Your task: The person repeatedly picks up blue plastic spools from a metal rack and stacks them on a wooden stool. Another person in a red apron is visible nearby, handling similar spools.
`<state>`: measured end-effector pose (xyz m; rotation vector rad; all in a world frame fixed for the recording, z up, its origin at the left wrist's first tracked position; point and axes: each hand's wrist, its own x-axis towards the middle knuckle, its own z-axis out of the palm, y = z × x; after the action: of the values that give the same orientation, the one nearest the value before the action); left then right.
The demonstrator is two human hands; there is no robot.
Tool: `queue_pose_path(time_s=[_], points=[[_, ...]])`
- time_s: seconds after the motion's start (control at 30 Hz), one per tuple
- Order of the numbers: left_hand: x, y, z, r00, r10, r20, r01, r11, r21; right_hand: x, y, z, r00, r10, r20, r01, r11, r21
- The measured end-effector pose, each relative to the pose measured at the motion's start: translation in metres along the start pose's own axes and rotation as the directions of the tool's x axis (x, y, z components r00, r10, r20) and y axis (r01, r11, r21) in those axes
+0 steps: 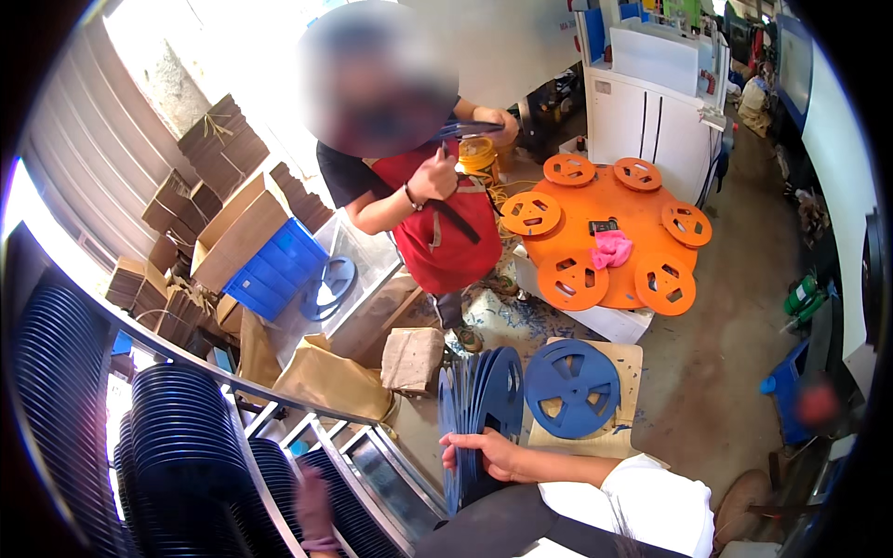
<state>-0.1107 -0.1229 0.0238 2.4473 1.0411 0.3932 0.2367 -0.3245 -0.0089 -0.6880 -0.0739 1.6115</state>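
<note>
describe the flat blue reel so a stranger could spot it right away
Start at the round orange table bearing orange reels. Just below it on the floor sits a pale wooden board, and the flat blue reel lies on top. Unlike the upright blue reels beside it, it lies face-up, alone.

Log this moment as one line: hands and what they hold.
right hand grips upright stack of blue reels | left hand blurred near rack, grip unclear | single blue reel flat on board

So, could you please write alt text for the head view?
The right hand grips a stack of blue reels standing on edge; the left hand is by racked blue reels. A person in a red apron stands beyond.
</note>
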Motion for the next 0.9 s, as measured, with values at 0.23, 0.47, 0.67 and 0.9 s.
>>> queue_pose_path(time_s=[0.23,0.47,0.67,0.9], points=[[0.000,0.098,0.089,0.739,-0.486,0.465,0.363,0.870,0.333,0.007,0.002,-0.003,1.000,0.007,0.018,-0.008,0.999,0.045],[0.004,0.120,0.097,0.655,-0.460,0.599,0.411,0.883,0.228,0.005,-0.002,-0.001,1.000,-0.009,0.009,0.008,0.998,0.066],[0.008,0.120,0.101,0.654,-0.420,0.629,0.391,0.900,0.194,0.011,0.004,-0.020,0.997,-0.075,0.026,0.071,0.987,0.141],[0.004,0.122,0.103,0.648,-0.453,0.612,0.421,0.883,0.208,0.005,0.001,-0.021,0.996,-0.082,0.024,0.076,0.976,0.204]])
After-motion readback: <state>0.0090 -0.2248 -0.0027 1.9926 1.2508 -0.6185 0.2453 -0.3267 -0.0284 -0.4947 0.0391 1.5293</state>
